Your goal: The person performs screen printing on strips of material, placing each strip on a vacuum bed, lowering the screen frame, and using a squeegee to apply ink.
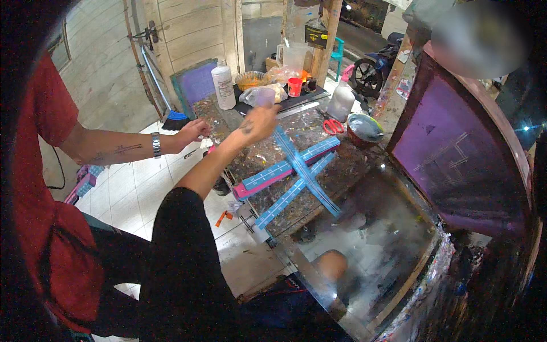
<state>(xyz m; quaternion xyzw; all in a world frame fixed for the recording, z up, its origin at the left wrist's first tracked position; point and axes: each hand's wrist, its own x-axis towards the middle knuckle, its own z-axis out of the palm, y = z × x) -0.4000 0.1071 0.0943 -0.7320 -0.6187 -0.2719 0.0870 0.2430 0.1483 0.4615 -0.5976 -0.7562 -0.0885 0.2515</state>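
Observation:
My left hand [259, 122], reaching up in a black sleeve from the lower edge, is curled closed above the table's far side. A blurred purplish patch shows at its fingers, and what they hold is hidden. Just beside it is the upper end of a long blue strip [299, 165] with pale printed lines. That strip crosses a second blue strip [285, 196], and both cross a thicker blue bar [268, 174] lying along a pink bar [265, 187]. My right hand is out of the picture. Red scissors [333, 126] rest beyond the strips.
A co-worker's hand [191, 134] with a wristwatch hovers at the table's left edge. White bottle [224, 85], red cup [294, 86], spray bottle [341, 100] and bowl [364, 128] stand at the back. A purple panel [461, 148] rises right; a wood-framed shiny surface [370, 262] lies near.

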